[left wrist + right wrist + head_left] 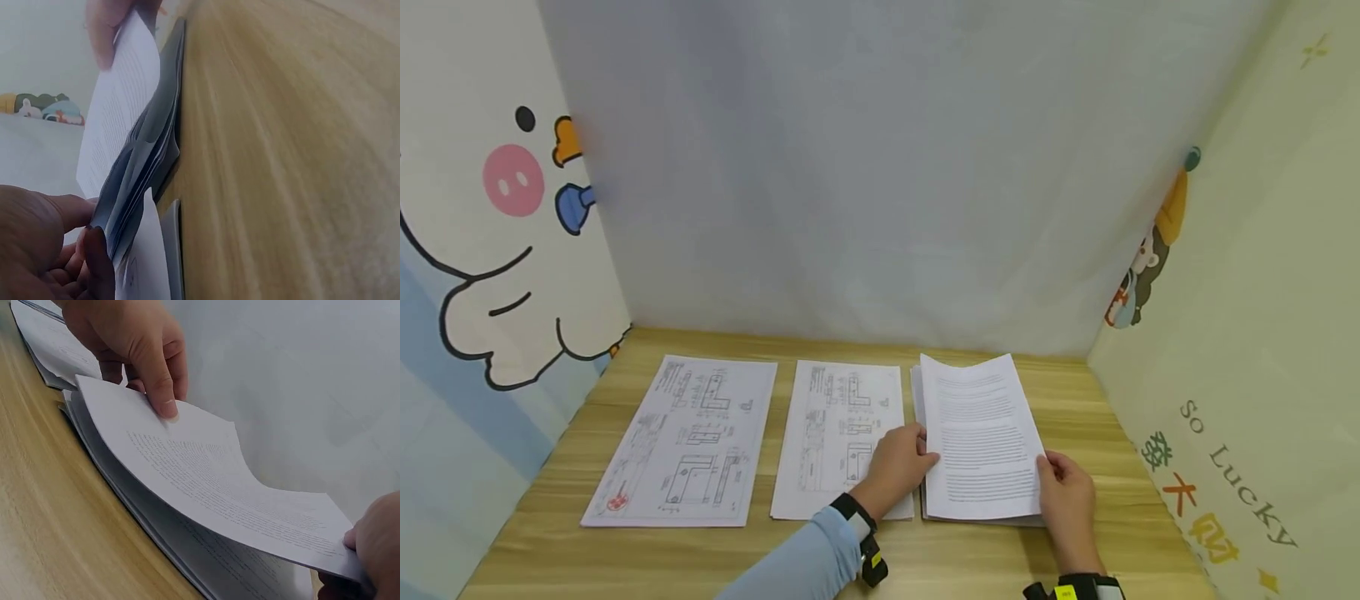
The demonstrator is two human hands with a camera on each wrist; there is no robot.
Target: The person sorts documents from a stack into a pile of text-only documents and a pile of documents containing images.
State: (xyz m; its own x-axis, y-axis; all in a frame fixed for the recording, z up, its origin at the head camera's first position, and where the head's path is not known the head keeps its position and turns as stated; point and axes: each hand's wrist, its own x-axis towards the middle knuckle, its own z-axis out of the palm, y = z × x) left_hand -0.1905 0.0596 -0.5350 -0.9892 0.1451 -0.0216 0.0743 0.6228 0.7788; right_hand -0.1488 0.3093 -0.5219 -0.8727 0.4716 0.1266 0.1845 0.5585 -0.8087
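White paper covered in lines of small print makes up the lifted pages (988, 442), and both hands have hold of them. Left hand (895, 467) pinches their left edge, thumb on the printed face; right hand (1069, 500) grips the opposite edge a little lower, toward the near right corner, also with the thumb on top. So the pages span the space between the two grips, with most of their length reaching beyond the hands toward the tabletop's far edge.

In the right wrist view the pages bow between the hands, and a gap shows under them above the lower pages (231, 556), which lie on the wooden tabletop (1060, 400). That stack sits on the right part of the tabletop, apart from its right edge.

Just left of the stack lies the middle drawing pile (820, 433), its near right part covered by the left hand in the head view; whether the hand touches it I cannot tell. Farther over, toward the tabletop's left edge, is the left drawing pile (700, 433), with a red stamp (617, 500) at its near left corner. A pale blue sleeve (808, 558) covers the left forearm above a black wristband (850, 510). Pale grey cloth (850, 183) hangs behind the tabletop's far edge.
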